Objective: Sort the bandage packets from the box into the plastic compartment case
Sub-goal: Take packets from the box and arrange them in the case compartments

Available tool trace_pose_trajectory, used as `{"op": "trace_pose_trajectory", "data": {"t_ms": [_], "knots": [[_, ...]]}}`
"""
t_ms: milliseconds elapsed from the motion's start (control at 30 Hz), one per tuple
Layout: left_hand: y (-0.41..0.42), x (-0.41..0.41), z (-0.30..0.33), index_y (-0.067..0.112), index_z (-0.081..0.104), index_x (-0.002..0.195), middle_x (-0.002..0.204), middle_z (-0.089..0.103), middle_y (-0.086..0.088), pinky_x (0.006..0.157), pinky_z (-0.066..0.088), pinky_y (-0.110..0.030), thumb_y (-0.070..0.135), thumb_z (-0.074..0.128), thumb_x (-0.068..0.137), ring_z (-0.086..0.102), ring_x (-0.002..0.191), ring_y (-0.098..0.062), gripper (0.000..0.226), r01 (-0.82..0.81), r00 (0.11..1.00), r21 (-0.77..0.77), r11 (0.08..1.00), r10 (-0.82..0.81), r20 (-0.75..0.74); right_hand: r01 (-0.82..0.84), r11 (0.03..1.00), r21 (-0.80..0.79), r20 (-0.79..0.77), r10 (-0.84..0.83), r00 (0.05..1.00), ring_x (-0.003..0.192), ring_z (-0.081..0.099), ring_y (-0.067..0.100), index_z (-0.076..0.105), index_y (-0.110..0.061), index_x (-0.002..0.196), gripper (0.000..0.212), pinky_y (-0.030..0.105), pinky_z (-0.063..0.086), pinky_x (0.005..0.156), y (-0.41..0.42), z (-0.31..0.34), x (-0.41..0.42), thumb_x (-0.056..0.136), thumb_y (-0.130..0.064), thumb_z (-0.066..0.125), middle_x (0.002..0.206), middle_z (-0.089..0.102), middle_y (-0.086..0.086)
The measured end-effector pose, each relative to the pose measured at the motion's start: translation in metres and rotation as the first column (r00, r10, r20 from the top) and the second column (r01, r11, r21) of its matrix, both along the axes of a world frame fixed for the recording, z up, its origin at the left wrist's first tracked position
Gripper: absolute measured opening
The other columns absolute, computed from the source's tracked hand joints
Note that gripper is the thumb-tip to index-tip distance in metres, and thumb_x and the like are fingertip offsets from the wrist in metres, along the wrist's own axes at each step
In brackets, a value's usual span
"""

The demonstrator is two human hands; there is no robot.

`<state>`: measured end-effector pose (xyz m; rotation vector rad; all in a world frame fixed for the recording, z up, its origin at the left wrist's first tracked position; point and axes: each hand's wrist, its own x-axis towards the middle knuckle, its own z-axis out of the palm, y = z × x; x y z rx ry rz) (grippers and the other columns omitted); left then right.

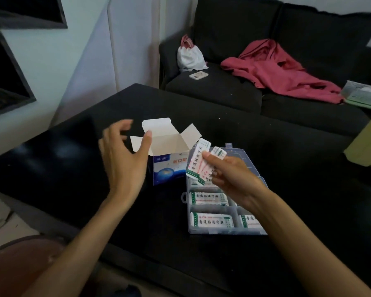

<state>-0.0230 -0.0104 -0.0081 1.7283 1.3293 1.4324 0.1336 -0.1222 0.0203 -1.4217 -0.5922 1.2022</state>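
A blue and white bandage box (169, 166) stands on the black table (298, 168) with its top flaps open. My left hand (124, 159) hovers just left of it, fingers relaxed and spread, thumb near a flap. My right hand (231, 176) pinches a small fan of white bandage packets (198, 161) above the far end of the clear plastic compartment case (263, 181). Packets (210, 219) lie flat in several of the case's near compartments. My right hand hides the far compartments.
A dark sofa (223, 91) stands behind the table with a white bag (191, 56), a phone (198, 75) and a red garment (283, 71) on it. A pale yellow object (364, 144) sits at the table's right edge.
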Motion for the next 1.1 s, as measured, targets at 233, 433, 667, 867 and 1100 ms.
{"op": "trace_pose_trajectory", "data": {"t_ms": [233, 433, 667, 867, 1100], "knots": [[-0.041, 0.023, 0.009, 0.022, 0.071, 0.091, 0.082, 0.073, 0.007, 0.052, 0.044, -0.007, 0.025, 0.069, 0.083, 0.067, 0.068, 0.002, 0.008, 0.638, 0.746, -0.385, 0.667, -0.659, 0.094, 0.002, 1.0, 0.002, -0.001, -0.002, 1.0, 0.045, 0.053, 0.003, 0.063, -0.005, 0.082, 0.019, 0.01, 0.039, 0.042, -0.014, -0.003, 0.009, 0.091, -0.022, 0.057, 0.06, 0.062, 0.0], [-0.034, 0.025, 0.006, 0.016, 0.071, 0.1, 0.083, 0.071, 0.007, 0.045, 0.038, -0.004, 0.017, 0.065, 0.087, 0.062, 0.06, 0.009, 0.014, 0.601, 0.788, -0.402, 0.69, -0.595, 0.158, 0.232, 0.965, 0.123, 0.269, -0.258, 0.928, 0.064, 0.067, 0.008, 0.065, -0.019, 0.1, 0.018, 0.015, 0.051, 0.056, -0.02, -0.006, 0.02, 0.082, -0.019, 0.067, 0.079, 0.07, 0.003], [-0.035, 0.026, 0.004, 0.031, 0.07, 0.094, 0.082, 0.072, 0.014, 0.05, 0.039, -0.007, 0.024, 0.061, 0.09, 0.062, 0.068, 0.008, 0.012, 0.655, 0.665, -0.533, 0.535, -0.743, 0.072, 0.145, 0.924, 0.355, 0.507, -0.32, 0.8, 0.073, 0.071, 0.011, 0.057, -0.014, 0.098, 0.029, 0.02, 0.056, 0.059, -0.022, -0.01, 0.017, 0.075, -0.012, 0.073, 0.081, 0.07, 0.004], [-0.037, 0.028, 0.005, 0.032, 0.07, 0.092, 0.082, 0.073, 0.015, 0.051, 0.041, -0.005, 0.029, 0.063, 0.087, 0.064, 0.072, 0.009, 0.009, 0.703, 0.619, -0.525, 0.479, -0.776, 0.121, 0.058, 0.881, 0.47, 0.657, -0.393, 0.643, 0.071, 0.068, 0.007, 0.057, -0.013, 0.099, 0.033, 0.022, 0.057, 0.06, -0.017, -0.027, 0.01, 0.073, -0.016, 0.077, 0.084, 0.065, -0.002], [-0.032, 0.033, -0.004, 0.037, 0.069, 0.097, 0.09, 0.068, 0.023, 0.078, 0.049, -0.018, 0.026, 0.062, 0.088, 0.062, 0.089, 0.006, 0.015, 0.677, 0.648, -0.315, 0.665, -0.742, -0.172, -0.007, 0.989, 0.149, 0.786, -0.114, 0.607, 0.1, 0.053, 0.004, 0.052, -0.035, 0.119, 0.036, 0.017, 0.046, 0.074, -0.015, -0.014, 0.032, 0.085, -0.04, 0.061, 0.11, 0.052, -0.014]]}}
